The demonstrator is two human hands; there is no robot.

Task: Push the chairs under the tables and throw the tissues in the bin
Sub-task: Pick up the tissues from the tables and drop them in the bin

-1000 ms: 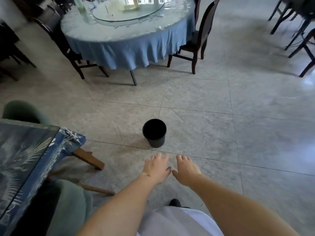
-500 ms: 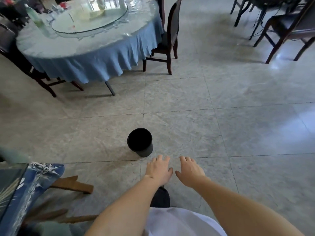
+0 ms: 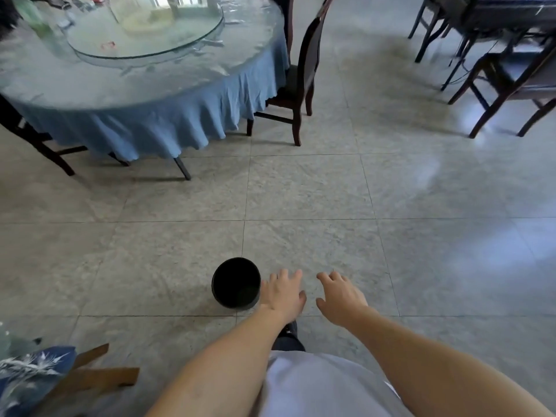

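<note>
A small black bin [image 3: 235, 282] stands on the tiled floor just ahead of me. My left hand [image 3: 282, 291] hovers right beside its right rim, fingers spread and holding nothing. My right hand [image 3: 340, 291] is a little further right, also spread and without anything in it. Beyond, a round table [image 3: 150, 94] with a blue cloth and a glass turntable fills the upper left. A dark wooden chair [image 3: 301, 73] stands at its right side, seat partly under the cloth. Another dark chair [image 3: 39, 142] shows at the table's left. I see no tissue.
More dark chairs [image 3: 511, 73] and a table stand at the upper right. At the lower left are a blue patterned table corner [image 3: 30, 374] and light wooden chair legs [image 3: 96, 374]. Grey floor tiles [image 3: 421, 221] stretch between the tables.
The view has advanced and turned right: the round table and bin have shifted, and the patterned table has slid toward the lower left corner. Both hands stay spread near the bin.
</note>
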